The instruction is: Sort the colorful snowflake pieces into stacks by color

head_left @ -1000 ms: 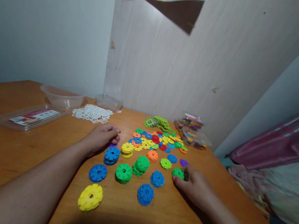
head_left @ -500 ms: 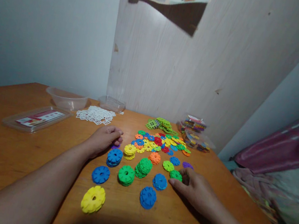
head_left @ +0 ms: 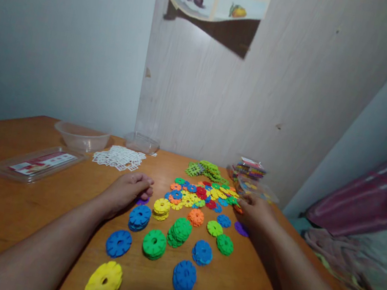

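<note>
My left hand [head_left: 131, 191] rests on the table with its fingers curled in. Whatever may be inside it is hidden, and a purple notched disc [head_left: 142, 201] peeks out beneath. My right hand [head_left: 258, 214] reaches to the right end of a loose pile of coloured discs [head_left: 200, 193], its thumb and fingers slightly apart beside an orange disc [head_left: 238, 209]. Closer to me lie a green disc [head_left: 225, 244], a lime disc [head_left: 214, 228] and a purple disc [head_left: 242, 229]. Between my arms stand small stacks: yellow [head_left: 161, 208], blue [head_left: 139, 217], green [head_left: 179, 232] and orange [head_left: 195, 217].
White lattice pieces [head_left: 119, 158] lie at the back left by a clear bowl [head_left: 81, 137], a clear tray [head_left: 142, 143] and a lid with a card [head_left: 39, 163]. Lime pieces [head_left: 207, 170] sit at the back. Packaged pieces [head_left: 249, 168] stand at the back right.
My right hand has left the green disc and moved away from me to the pile's right edge. The green disc stays on the table. My view has tilted up slightly; my left hand stays put.
</note>
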The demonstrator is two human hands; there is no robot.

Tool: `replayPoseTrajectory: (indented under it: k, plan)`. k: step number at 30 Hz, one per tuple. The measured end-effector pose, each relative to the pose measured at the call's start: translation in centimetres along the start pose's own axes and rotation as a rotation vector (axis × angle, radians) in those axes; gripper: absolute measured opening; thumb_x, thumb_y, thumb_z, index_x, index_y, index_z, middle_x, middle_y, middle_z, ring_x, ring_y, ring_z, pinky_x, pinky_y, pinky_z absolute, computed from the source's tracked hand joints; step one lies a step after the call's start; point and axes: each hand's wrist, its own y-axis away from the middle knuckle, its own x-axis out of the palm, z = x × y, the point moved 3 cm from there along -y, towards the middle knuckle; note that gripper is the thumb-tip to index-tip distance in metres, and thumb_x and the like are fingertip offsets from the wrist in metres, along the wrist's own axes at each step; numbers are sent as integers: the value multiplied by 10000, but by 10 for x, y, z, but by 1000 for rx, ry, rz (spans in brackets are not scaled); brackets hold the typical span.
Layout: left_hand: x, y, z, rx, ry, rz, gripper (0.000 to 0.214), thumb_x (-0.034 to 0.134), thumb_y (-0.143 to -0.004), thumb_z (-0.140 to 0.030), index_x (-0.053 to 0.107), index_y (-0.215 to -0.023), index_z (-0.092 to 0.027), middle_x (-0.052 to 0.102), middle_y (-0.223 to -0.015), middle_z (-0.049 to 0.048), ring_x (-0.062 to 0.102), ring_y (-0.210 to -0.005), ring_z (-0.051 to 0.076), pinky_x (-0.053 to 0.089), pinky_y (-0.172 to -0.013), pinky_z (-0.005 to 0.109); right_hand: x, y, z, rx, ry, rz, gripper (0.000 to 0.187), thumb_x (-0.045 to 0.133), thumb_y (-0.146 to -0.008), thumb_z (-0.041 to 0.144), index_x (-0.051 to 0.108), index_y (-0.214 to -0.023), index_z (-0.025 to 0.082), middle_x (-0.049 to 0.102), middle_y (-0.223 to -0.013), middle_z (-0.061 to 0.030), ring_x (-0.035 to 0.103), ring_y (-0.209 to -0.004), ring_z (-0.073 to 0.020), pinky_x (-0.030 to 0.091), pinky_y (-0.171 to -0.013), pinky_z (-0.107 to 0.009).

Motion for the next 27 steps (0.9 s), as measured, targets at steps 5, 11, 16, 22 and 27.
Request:
replayPoseTrajectory:
  k: [5,11,16,22,27]
  plan:
    - [-1,0,1,-19,-7,-10,324,663,-764,-438,588,-876,-144,658,-759,45,564,-596,111,418,-550,234,15,-12,0,-28,131,49,539,530,-795,624,710,-1039,179,678,-1031,-137,621,-877,-269,378,-643,-298]
    - [-2,1,-1,-33,-40,-30,319,669,-757,-440,606,-879,-152,672,-771,48,578,-615,113,434,-576,239,23,-15,-3,-65,175,68,477,539,-794,598,719,-931,178,673,-967,-129,615,-833,-249,362,-616,-288]
    - [0,3,-3,-48,-50,-50,304,675,-746,-435,615,-845,-154,675,-758,48,571,-599,111,428,-561,236,10,-7,4,-100,37,14,376,634,-734,528,711,-861,183,665,-829,-87,581,-757,-212,338,-583,-270]
    - [0,3,-4,-49,-45,-41,304,674,-755,-432,613,-862,-154,671,-752,44,572,-610,113,432,-567,236,-9,32,25,-177,-491,483,337,671,-718,477,703,-882,184,612,-684,-23,519,-598,-150,363,-514,-247]
    - [-1,4,-4,-62,-46,-47,299,686,-745,-423,614,-858,-156,676,-759,48,575,-612,115,431,-564,235,-26,62,34,-233,-566,831,313,755,-654,373,710,-922,218,597,-684,5,476,-560,-122,344,-474,-216]
